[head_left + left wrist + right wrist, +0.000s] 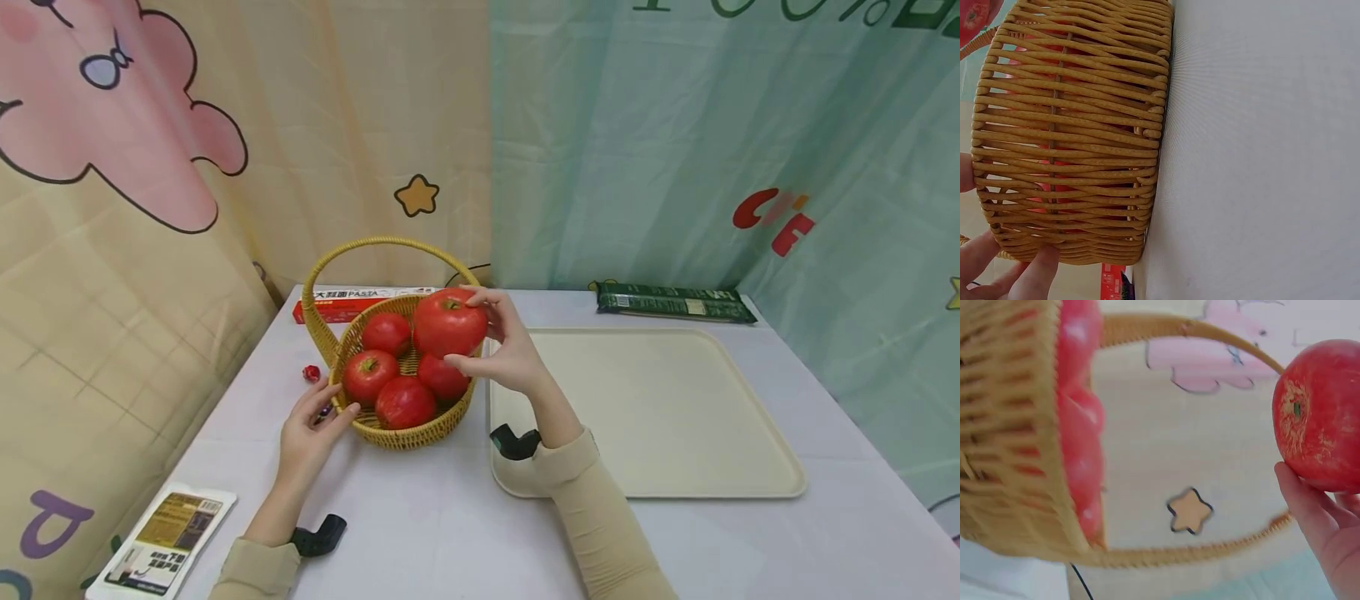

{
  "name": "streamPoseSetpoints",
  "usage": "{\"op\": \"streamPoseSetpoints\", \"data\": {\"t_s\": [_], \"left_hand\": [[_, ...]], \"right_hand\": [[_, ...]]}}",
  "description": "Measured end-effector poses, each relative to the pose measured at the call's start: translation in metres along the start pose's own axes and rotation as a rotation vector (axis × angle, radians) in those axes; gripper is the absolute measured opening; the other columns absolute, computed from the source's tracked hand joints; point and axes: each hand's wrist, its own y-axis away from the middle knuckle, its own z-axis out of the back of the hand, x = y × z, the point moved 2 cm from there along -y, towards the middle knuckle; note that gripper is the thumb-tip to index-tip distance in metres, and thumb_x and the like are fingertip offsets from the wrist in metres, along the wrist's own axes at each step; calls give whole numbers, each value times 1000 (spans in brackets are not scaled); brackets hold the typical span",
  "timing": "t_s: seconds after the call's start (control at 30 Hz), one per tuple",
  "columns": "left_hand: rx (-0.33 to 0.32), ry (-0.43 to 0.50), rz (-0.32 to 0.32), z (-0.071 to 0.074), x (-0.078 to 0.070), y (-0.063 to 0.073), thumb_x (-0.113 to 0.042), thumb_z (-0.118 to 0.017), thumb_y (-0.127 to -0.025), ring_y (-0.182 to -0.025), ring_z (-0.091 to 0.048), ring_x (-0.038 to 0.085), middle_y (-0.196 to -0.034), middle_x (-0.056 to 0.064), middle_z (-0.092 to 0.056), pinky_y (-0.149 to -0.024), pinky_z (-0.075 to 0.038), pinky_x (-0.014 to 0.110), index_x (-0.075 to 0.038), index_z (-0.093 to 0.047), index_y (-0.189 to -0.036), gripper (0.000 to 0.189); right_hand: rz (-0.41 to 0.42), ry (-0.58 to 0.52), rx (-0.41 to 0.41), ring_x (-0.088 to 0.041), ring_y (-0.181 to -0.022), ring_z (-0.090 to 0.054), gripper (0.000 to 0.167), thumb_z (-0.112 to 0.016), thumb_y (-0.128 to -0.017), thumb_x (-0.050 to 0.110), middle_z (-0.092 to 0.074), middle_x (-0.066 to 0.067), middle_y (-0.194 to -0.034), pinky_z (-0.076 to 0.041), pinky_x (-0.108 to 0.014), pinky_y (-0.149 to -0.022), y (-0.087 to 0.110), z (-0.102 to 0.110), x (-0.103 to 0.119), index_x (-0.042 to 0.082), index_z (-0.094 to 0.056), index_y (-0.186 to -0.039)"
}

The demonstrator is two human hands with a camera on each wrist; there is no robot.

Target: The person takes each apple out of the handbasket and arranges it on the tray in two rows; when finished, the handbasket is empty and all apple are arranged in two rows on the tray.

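A wicker basket (416, 435) with a tall arched handle stands on the white table, and several red apples (405, 402) lie inside it. My right hand (513, 346) grips another red apple (450, 323) above the basket's right side; the right wrist view shows this apple (1325, 415) lifted clear of the rim. My left hand (311, 429) holds the basket's near left rim. In the left wrist view, its fingers (1035, 275) curl over the woven wall (1072, 137), with the thumb on the rim.
A cream tray (645, 417) lies right of the basket. Behind stand a red and white pasta box (337, 308) and a dark green packet (675, 302). A small red wrapped item (311, 373) sits left of the basket. A white pouch (165, 542) lies at front left.
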Motion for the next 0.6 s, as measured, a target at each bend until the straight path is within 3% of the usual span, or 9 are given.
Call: {"op": "streamPoseSetpoints", "data": {"t_s": [0.13, 0.3, 0.4, 0.6], "left_hand": [[-3, -5, -2, 0, 0, 0, -12, -72, -83, -129, -40, 27, -145, 14, -38, -93, -42, 25, 6, -57, -123, 47], [-5, -2, -3, 0, 0, 0, -12, -73, -83, -128, -40, 27, -145, 13, -37, -92, -42, 22, 6, -57, -123, 47], [-6, 1, -5, 0, 0, 0, -12, -73, -83, -128, -40, 27, -145, 13, -38, -92, -42, 23, 6, -57, -123, 47], [-8, 5, -1, -1, -1, 1, -11, -72, -83, -127, -41, 25, -144, 12, -38, -94, -42, 28, 6, -57, -123, 46]], "right_hand": [[68, 63, -99, -30, -117, -47, 63, -73, -67, -13, -39, -18, -136, -49, -39, -93, 6, 23, 24, -3, -36, -117], [15, 148, -244, -29, -118, -45, 65, -72, -68, -15, -38, -20, -136, -50, -30, -91, 11, 54, 27, -8, -34, -120], [-58, 173, -312, -29, -119, -43, 68, -73, -69, -12, -36, -18, -137, -51, -30, -90, 15, 73, 12, -6, -33, -123], [-243, 188, -407, -28, -126, -36, 73, -77, -71, -3, -34, -9, -139, -50, -46, -92, 23, 107, -47, 6, -31, -127]]}}
